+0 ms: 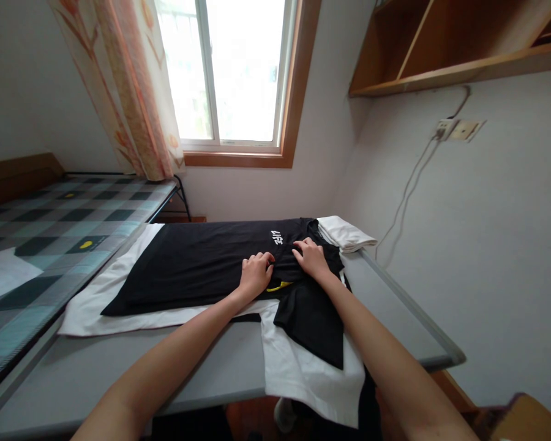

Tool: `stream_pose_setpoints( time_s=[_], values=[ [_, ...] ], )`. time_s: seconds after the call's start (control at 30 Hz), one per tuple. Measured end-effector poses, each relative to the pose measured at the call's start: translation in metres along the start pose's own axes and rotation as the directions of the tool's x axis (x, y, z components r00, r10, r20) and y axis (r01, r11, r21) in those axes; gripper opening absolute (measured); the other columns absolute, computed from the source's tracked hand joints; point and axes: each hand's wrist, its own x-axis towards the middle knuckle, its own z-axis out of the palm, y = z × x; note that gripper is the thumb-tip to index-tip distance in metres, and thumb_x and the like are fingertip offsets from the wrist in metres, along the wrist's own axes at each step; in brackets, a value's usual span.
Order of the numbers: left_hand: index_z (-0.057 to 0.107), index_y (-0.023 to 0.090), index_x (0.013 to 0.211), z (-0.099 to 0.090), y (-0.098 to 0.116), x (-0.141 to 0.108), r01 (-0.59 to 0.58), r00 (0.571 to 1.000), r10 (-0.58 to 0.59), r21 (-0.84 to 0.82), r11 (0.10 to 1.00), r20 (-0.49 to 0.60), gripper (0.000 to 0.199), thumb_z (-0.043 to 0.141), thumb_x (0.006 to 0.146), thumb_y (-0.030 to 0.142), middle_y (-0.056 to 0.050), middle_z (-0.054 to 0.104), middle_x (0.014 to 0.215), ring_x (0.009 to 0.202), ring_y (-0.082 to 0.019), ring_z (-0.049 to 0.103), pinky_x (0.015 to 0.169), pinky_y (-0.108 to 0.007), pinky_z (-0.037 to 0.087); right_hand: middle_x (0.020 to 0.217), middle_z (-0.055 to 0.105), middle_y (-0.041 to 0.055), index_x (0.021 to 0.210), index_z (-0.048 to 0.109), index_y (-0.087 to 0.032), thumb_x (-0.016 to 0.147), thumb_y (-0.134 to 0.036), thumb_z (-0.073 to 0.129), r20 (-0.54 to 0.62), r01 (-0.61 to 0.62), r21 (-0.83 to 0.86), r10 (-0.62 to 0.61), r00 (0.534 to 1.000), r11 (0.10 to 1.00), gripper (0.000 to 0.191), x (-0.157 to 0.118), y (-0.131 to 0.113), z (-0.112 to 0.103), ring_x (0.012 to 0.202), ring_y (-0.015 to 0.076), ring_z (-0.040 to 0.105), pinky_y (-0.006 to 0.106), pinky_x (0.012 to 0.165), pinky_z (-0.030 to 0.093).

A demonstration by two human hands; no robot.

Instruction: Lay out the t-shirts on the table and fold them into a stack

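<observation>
A black T-shirt [202, 257] with white "LIFE" lettering lies spread over a white T-shirt [312, 373] on a grey table. Its collar points right, and one black sleeve [314, 321] hangs toward me over the white sleeve. My left hand [257, 272] has curled fingers closed on the black cloth near the T-shirt's near side, beside a yellow print [279, 286]. Just below the lettering, near the collar, my right hand [311, 256] bends its fingers onto the same T-shirt. Its fingertips press into the fabric; the exact grip is partly hidden.
A folded white cloth [346, 234] lies at the table's right end. The grey table [211, 355] meets a bed with a checked mattress [110, 211] on the left. A wooden shelf [441, 73] and a socket with a cable [445, 128] are on the right wall.
</observation>
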Motion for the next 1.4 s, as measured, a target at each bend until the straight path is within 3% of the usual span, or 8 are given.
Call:
stream_pose_setpoints(
  time_s=[0.2, 0.43, 0.6, 0.73, 0.87, 1.03, 1.17, 1.4],
  values=[
    [0.061, 0.024, 0.099, 0.000, 0.002, -0.002, -0.007, 1.000, 0.007, 0.024, 1.000, -0.022, 0.015, 0.058, 0.088, 0.033, -0.003, 0.065, 0.094, 0.091, -0.023, 0.057, 0.080, -0.036, 0.036, 0.108, 0.068, 0.0116, 0.104, 0.067, -0.020, 0.088, -0.032, 0.056, 0.162, -0.206, 0.035, 0.197, 0.967, 0.978, 0.023, 0.035, -0.021, 0.006, 0.102, 0.0261, 0.063, 0.036, 0.086, 0.044],
    [0.066, 0.025, 0.095, 0.000, 0.001, -0.001, -0.064, 0.995, 0.060, -0.050, 0.997, -0.080, 0.015, 0.057, 0.084, 0.019, -0.005, 0.062, 0.107, 0.102, -0.024, 0.054, 0.085, -0.038, 0.037, 0.093, 0.073, 0.0078, 0.105, 0.065, -0.021, 0.088, -0.023, 0.051, 0.047, -0.164, 0.262, 0.157, 0.986, 0.951, 0.022, 0.036, -0.023, 0.022, 0.090, 0.0227, 0.067, 0.031, 0.080, 0.047],
    [0.068, 0.025, 0.094, -0.001, 0.003, -0.002, -0.330, 0.944, 0.323, -0.254, 0.909, -0.070, 0.026, 0.047, 0.087, 0.011, 0.000, 0.067, 0.107, 0.100, -0.016, 0.058, 0.093, -0.034, 0.035, 0.085, 0.072, 0.0055, 0.103, 0.066, -0.018, 0.083, -0.020, 0.055, -0.008, -0.016, 0.489, 0.023, 1.000, 0.872, 0.023, 0.022, -0.001, 0.016, 0.077, 0.0172, 0.066, 0.027, 0.075, 0.050],
    [0.069, 0.024, 0.094, -0.005, 0.007, -0.006, -0.460, 0.876, 0.482, -0.259, 0.849, 0.026, 0.021, 0.048, 0.091, 0.023, -0.001, 0.070, 0.095, 0.089, -0.015, 0.060, 0.089, -0.032, 0.037, 0.081, 0.071, 0.0050, 0.093, 0.068, -0.018, 0.082, -0.027, 0.055, -0.057, 0.015, 0.586, 0.023, 0.998, 0.810, 0.019, 0.000, 0.024, 0.003, 0.073, 0.0171, 0.066, 0.028, 0.071, 0.051],
    [0.070, 0.024, 0.095, -0.011, 0.012, -0.011, -0.467, 0.876, 0.477, -0.129, 0.875, 0.063, 0.022, 0.057, 0.087, 0.040, -0.003, 0.067, 0.094, 0.091, -0.019, 0.057, 0.089, -0.034, 0.037, 0.083, 0.071, 0.0065, 0.090, 0.069, -0.017, 0.081, -0.031, 0.054, -0.117, -0.025, 0.525, 0.101, 0.988, 0.851, 0.022, -0.019, 0.045, -0.011, 0.076, 0.0187, 0.065, 0.031, 0.076, 0.050],
    [0.069, 0.025, 0.098, -0.010, 0.013, -0.011, -0.427, 0.893, 0.431, -0.060, 0.902, 0.129, 0.020, 0.058, 0.085, 0.035, -0.005, 0.066, 0.098, 0.096, -0.021, 0.056, 0.091, -0.035, 0.036, 0.091, 0.070, 0.0107, 0.089, 0.071, -0.016, 0.083, -0.032, 0.051, -0.252, -0.194, 0.283, 0.268, 0.930, 0.939, 0.027, -0.025, 0.067, -0.020, 0.086, 0.0223, 0.061, 0.034, 0.086, 0.045],
    [0.069, 0.025, 0.097, -0.005, 0.009, -0.009, -0.439, 0.887, 0.447, -0.084, 0.894, 0.118, 0.017, 0.056, 0.087, 0.030, -0.004, 0.065, 0.098, 0.096, -0.019, 0.056, 0.090, -0.033, 0.036, 0.087, 0.068, 0.0110, 0.089, 0.074, -0.016, 0.081, -0.040, 0.054, -0.178, -0.345, 0.243, 0.391, 0.903, 0.907, 0.032, -0.025, 0.078, -0.013, 0.086, 0.0238, 0.060, 0.034, 0.083, 0.045],
    [0.068, 0.024, 0.099, -0.005, 0.008, -0.006, -0.505, 0.834, 0.523, -0.140, 0.852, 0.175, 0.018, 0.053, 0.089, 0.024, -0.003, 0.065, 0.095, 0.089, -0.016, 0.059, 0.087, -0.030, 0.037, 0.088, 0.065, 0.0109, 0.092, 0.074, -0.016, 0.079, -0.035, 0.057, -0.160, -0.395, 0.230, 0.435, 0.886, 0.889, 0.028, -0.025, 0.088, 0.000, 0.094, 0.0241, 0.056, 0.033, 0.087, 0.043]
  ],
)
